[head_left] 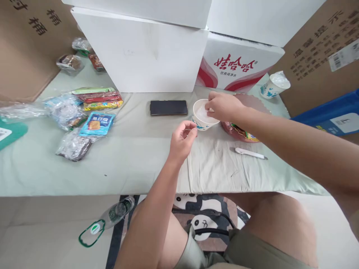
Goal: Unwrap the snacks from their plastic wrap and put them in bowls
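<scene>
A white paper cup (202,125) with a blue leaf print stands upright on the cloth-covered table. Whitish, see-through plastic (202,112) shows inside it. From the right, my right hand (221,106) reaches over the rim, fingers pinched together and their tips down in the cup at the plastic; what exactly they grip is hidden. At the cup's left side is my left hand (183,140), fingers loosely bent and thumb apart, the tips beside or touching the wall. Behind my right forearm, a pink round dish (232,133) holds wrapped snacks. A white utility knife (251,153) lies in front of it.
A black phone (168,107) lies left of the cup. Wrapped snacks (97,123) are heaped at left. White boxes (140,52) stand behind, cardboard (322,48) at right. Another paper cup (270,89) holds crumpled plastic. A large bottle (114,215) lies below the table edge.
</scene>
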The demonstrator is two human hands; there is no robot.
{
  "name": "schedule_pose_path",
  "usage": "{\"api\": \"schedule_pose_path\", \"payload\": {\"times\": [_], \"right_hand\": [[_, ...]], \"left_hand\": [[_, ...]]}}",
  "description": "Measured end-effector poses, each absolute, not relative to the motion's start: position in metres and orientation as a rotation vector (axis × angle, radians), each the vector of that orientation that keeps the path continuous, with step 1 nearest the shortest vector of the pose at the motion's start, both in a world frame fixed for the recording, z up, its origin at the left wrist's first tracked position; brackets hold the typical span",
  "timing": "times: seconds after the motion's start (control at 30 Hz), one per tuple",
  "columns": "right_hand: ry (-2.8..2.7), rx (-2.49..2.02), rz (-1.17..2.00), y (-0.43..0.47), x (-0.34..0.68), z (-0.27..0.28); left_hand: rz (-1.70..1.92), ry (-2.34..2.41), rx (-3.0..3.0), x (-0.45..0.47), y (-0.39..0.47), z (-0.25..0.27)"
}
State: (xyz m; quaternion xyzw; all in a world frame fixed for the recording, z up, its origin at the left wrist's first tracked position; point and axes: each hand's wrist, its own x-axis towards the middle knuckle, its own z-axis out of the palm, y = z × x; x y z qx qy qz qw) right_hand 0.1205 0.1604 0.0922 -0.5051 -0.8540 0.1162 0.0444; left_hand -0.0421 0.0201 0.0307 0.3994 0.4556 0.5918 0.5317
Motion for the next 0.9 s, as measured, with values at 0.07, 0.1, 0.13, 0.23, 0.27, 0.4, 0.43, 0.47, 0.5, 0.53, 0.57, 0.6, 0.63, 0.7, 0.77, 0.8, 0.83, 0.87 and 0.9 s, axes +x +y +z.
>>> {"api": "schedule_pose_path", "payload": {"times": [0.07,0.1,0.13,0.23,0.27,0.4,0.43,0.47,0.5,0.53,0.57,0.6,0.63,0.7,0.77,0.8,0.83,0.87,0.9], "right_hand": [[-2.634,-1.556,0.351,0.162,0.113,0.083],[-2.670,-1.585,0.366,0.162,0.109,0.080],[-2.723,-1.622,0.392,0.161,0.106,0.079],[-2.928,-1.735,0.464,0.163,0.094,0.095],[-2.981,-1.758,0.453,0.164,0.089,0.106],[-3.048,-1.718,0.212,0.166,0.041,0.154],[-3.055,-1.602,0.177,0.164,0.021,0.161],[-3.024,-1.424,0.172,0.162,-0.003,0.162],[-2.988,-1.286,0.201,0.159,-0.029,0.158],[-2.981,-1.178,0.230,0.157,-0.056,0.150],[-3.000,-1.065,0.233,0.156,-0.084,0.138],[-3.042,-0.942,0.228,0.156,-0.110,0.124],[-3.061,-0.901,0.213,0.158,-0.135,0.110],[-3.041,-0.907,0.182,0.164,-0.176,0.084],[-3.063,-0.921,0.186,0.172,-0.205,0.067],[-3.092,-0.930,0.189,0.176,-0.214,0.061],[-3.120,-0.942,0.189,0.179,-0.221,0.057],[-3.141,-0.955,0.183,0.182,-0.225,0.055],[-3.152,-0.963,0.170,0.184,-0.226,0.054]], "left_hand": [[1.424,1.075,0.935,-0.044,0.021,0.031],[1.432,1.067,0.920,-0.046,0.021,0.031],[1.443,1.060,0.899,-0.048,0.022,0.032],[1.493,1.050,0.802,-0.060,0.022,0.034],[1.516,1.047,0.760,-0.065,0.021,0.035],[1.608,1.017,0.483,-0.091,0.020,0.040],[1.631,1.003,0.391,-0.097,0.020,0.041],[1.651,0.988,0.293,-0.103,0.020,0.041],[1.666,0.972,0.198,-0.109,0.020,0.041],[1.674,0.955,0.113,-0.113,0.020,0.041],[1.674,0.939,0.041,-0.117,0.020,0.040],[1.669,0.926,-0.014,-0.121,0.020,0.039],[1.662,0.915,-0.051,-0.123,0.020,0.038],[1.656,0.899,-0.080,-0.126,0.019,0.036],[1.650,0.890,-0.088,-0.129,0.019,0.035],[1.643,0.885,-0.091,-0.130,0.019,0.034],[1.634,0.880,-0.094,-0.131,0.019,0.034],[1.623,0.875,-0.098,-0.132,0.020,0.035],[1.614,0.871,-0.105,-0.133,0.020,0.035]]}}
